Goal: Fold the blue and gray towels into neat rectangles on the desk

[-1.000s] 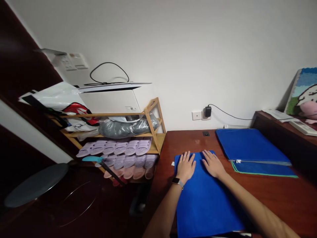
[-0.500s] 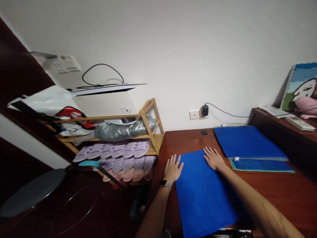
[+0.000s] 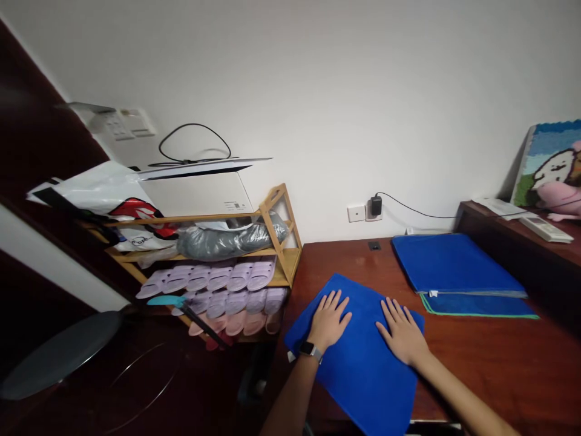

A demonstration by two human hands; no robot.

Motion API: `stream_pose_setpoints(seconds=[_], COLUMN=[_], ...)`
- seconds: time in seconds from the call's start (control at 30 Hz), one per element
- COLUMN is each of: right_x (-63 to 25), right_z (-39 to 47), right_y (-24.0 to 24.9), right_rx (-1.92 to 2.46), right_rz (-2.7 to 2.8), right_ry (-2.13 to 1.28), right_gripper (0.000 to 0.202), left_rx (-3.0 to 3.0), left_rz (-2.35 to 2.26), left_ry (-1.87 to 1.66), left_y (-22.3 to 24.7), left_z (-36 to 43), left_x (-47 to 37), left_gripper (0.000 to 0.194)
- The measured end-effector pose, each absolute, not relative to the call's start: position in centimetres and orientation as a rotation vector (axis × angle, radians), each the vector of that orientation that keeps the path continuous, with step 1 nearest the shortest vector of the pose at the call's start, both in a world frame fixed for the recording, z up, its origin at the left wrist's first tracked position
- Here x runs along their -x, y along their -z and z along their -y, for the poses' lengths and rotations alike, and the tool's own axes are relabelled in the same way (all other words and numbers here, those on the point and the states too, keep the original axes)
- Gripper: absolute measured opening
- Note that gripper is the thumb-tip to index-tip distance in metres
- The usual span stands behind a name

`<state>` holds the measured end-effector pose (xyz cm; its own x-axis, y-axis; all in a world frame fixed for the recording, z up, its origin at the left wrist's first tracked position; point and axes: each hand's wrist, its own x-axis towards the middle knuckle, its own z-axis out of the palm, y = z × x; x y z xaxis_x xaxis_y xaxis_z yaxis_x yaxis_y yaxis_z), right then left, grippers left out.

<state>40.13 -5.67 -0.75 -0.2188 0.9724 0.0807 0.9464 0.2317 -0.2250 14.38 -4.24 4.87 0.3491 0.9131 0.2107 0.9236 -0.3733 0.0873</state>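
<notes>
A blue cloth (image 3: 363, 375) lies flat and askew on the reddish-brown desk (image 3: 476, 357), one corner pointing to the wall and its lower end at the desk's front edge. My left hand (image 3: 329, 324), a watch on its wrist, rests palm down on the left part of the cloth with fingers spread. On the right part lies my right hand (image 3: 403, 333), flat too, its fingers apart. A small white tag (image 3: 291, 356) sticks out at the cloth's left corner. Farther right on the desk lie more blue cloths (image 3: 454, 260), stacked, one with a green edge.
Left of the desk stands a wooden rack (image 3: 288, 260) with several lilac slippers (image 3: 261, 274), a grey plastic-wrapped bundle (image 3: 227, 241) and a white box (image 3: 200, 195). A black adapter (image 3: 376, 204) is plugged into the wall. A remote (image 3: 544, 228) lies on the raised ledge at right.
The cloth has turned on the desk, its left corner now reaching farther left. Both hands have come nearer to me and right, and lie inside its edges.
</notes>
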Motion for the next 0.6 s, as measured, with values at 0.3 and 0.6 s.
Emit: stream_pose_setpoints(seconds=[0.3,0.6], right_x=[-42.1,-42.8], right_z=[-1.3,-1.6], right_y=[-0.2,-0.1], right_rx=[1.616,1.965], right_rz=[2.461,2.327], right_ry=[-0.159,-0.181], right_gripper=[0.070,0.070], left_rx=[2.242,2.154], left_rz=[2.054,2.061], left_ry=[0.275,0.312], left_y=[-1.7,-0.7], left_z=[8.2,10.7], left_x=[-13.5,-13.6], left_gripper=[0.062,0.063])
